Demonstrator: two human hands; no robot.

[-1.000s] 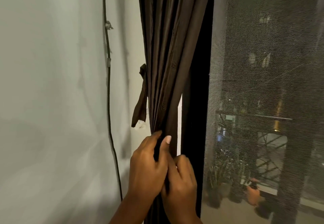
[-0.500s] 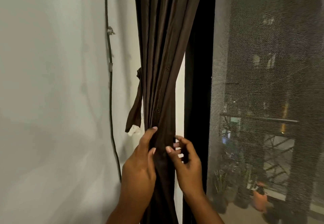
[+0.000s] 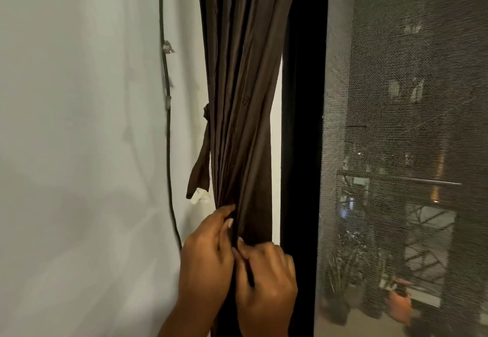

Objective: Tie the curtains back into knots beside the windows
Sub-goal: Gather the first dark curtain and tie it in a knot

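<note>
A dark brown curtain (image 3: 243,104) hangs gathered in folds between the pale wall and the black window frame (image 3: 303,125). My left hand (image 3: 207,255) grips the bunched folds from the left, its thumb pressed into the cloth. My right hand (image 3: 266,278) grips the same bundle from the right, fingers curled round it just below the left thumb. Both hands touch each other at the curtain's middle. A brown tie-back strap (image 3: 200,162) dangles loose from the curtain's left edge, with a small white hook (image 3: 199,195) on the wall at its lower end.
A thin black cable (image 3: 167,125) runs down the pale wall (image 3: 79,152) left of the curtain. Right of the frame, a mesh screen (image 3: 409,125) covers the window, with potted plants and a balcony railing seen dimly outside.
Half a second ago my hands were apart with fingers spread on the curtain; now both have closed round the bundle and come together. The view has shifted slightly.
</note>
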